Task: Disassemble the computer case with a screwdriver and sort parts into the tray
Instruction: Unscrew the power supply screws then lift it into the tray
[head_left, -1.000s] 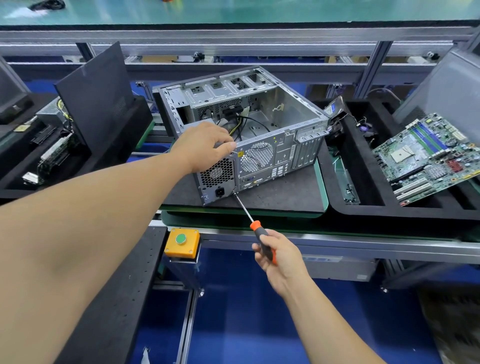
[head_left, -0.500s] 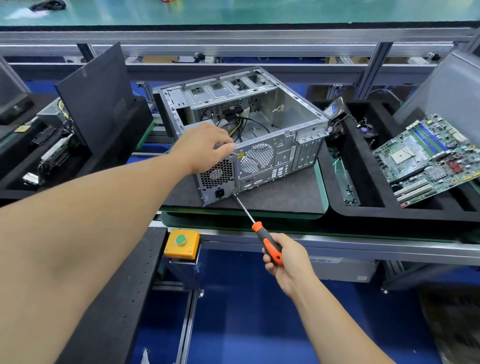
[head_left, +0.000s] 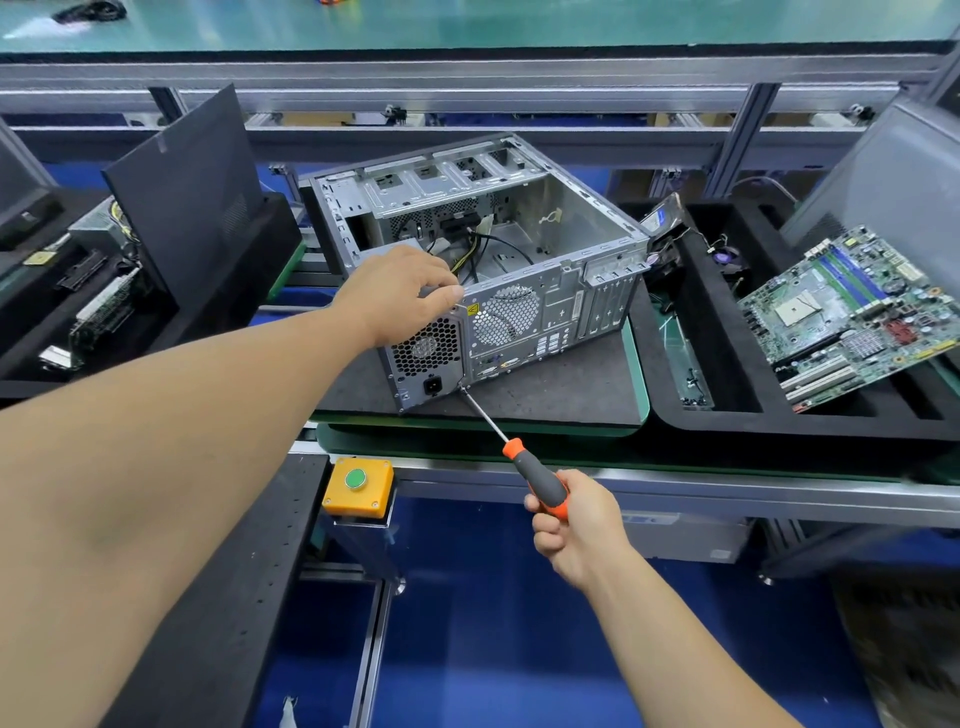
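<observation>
Right hand (head_left: 571, 525) clenched the screwdriver (head_left: 535, 480), tip at a rear screw | left hand (head_left: 402, 296) gripped the computer case (head_left: 519, 291) above | best kept square, pressed in.

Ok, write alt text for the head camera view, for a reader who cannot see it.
A right hand holds an orange-and-grey screwdriver with its tip at the lower rear of an open computer case, beside the power supply. The left hand grips the case's top rear edge. A motherboard lies in the black foam tray to the right.
</observation>
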